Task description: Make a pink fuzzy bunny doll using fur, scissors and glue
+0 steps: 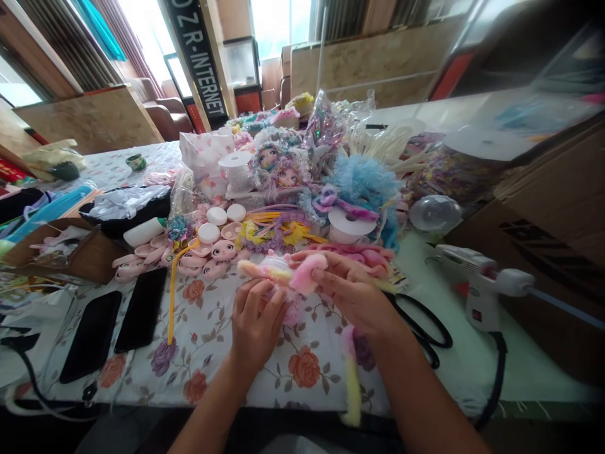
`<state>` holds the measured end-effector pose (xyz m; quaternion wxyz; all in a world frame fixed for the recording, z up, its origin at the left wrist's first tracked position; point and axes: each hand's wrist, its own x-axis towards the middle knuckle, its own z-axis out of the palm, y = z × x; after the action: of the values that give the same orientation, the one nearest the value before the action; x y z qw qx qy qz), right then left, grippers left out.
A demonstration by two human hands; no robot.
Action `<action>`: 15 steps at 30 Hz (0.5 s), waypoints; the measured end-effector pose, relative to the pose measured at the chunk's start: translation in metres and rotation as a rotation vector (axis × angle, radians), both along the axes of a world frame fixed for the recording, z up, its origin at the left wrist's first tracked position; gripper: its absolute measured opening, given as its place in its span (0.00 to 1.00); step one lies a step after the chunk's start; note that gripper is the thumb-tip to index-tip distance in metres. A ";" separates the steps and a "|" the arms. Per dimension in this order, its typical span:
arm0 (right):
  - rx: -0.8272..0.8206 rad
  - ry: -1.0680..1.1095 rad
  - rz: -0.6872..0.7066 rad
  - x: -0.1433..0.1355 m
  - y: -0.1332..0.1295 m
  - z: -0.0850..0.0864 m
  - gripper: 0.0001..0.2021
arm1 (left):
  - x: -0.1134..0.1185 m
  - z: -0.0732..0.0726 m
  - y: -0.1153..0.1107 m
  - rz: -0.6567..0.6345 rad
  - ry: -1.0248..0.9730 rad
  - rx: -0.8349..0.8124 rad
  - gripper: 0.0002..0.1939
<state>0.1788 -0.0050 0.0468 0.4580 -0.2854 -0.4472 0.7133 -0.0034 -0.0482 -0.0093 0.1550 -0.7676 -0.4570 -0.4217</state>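
My left hand (258,321) has its fingers closed around a small doll head (276,268) with fuzzy pastel trim, over the middle of the table's front. Its face is hidden from me. My right hand (357,290) pinches a fluffy pink and yellow strip (307,274) against the head's right side. A loose end of fuzzy pink and yellow strip (352,378) hangs below my right wrist, over the table edge. Black-handled scissors (423,328) lie beside my right forearm, their blades mostly hidden.
A white glue gun (477,280) stands at right before a cardboard box (543,239). Two dark phones (142,309) lie at left. Behind my hands are pink doll faces (222,251), a ribbon spool (350,224), blue fluffy trim (363,180) and finished doll heads (286,173).
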 end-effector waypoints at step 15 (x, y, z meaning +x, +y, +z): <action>-0.130 0.120 0.147 -0.005 0.007 0.020 0.06 | -0.001 -0.004 0.000 -0.012 0.000 0.022 0.11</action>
<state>0.1735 0.0019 0.0665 0.4109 -0.2377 -0.3917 0.7881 -0.0045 -0.0477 -0.0133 0.1607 -0.7685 -0.4479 -0.4277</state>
